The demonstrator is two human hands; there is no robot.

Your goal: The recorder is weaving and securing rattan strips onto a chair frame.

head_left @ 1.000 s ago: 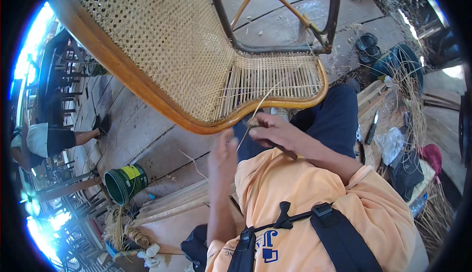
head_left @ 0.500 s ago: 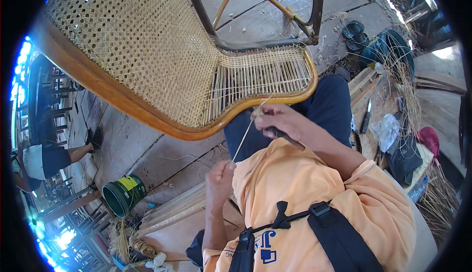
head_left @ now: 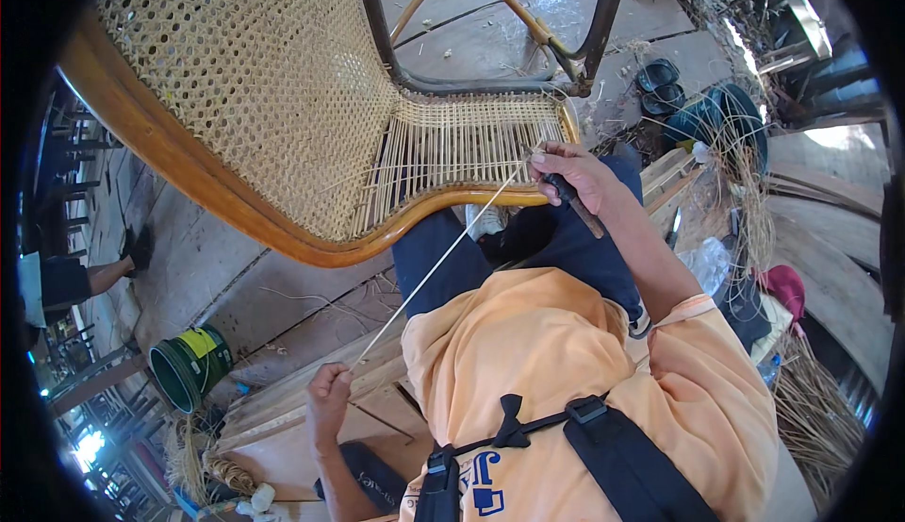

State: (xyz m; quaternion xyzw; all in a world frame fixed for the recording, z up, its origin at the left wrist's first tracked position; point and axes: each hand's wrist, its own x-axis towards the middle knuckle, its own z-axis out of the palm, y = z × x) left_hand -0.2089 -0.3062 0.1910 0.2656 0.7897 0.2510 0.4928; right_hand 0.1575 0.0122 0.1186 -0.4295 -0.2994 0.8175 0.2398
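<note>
A curved rattan chair frame (head_left: 325,250) lies across my knees. Its larger part is filled with woven cane mesh (head_left: 273,98), while the smaller part has mostly parallel cane strands (head_left: 443,149). My left hand (head_left: 328,397), closed in a fist low on the left, grips the end of a pale cane strand (head_left: 434,265). That strand runs taut up to the frame's edge beside my right hand (head_left: 573,175). In my right fingers is a dark-handled tool (head_left: 575,203), slanting toward my wrist; its other end is hidden among the fingers and strands.
A green bucket (head_left: 191,368) lies tipped at left, above cane coils (head_left: 226,473). At right are dark sandals (head_left: 660,86), tangled cane (head_left: 745,145), a knife (head_left: 674,228), a clear plastic bag (head_left: 705,263) and a maroon cap (head_left: 784,291). Another person's leg (head_left: 108,277) shows far left.
My left hand has moved down and left, drawing out a longer length of strand. My right hand, with the tool, has moved up and right over the frame's edge.
</note>
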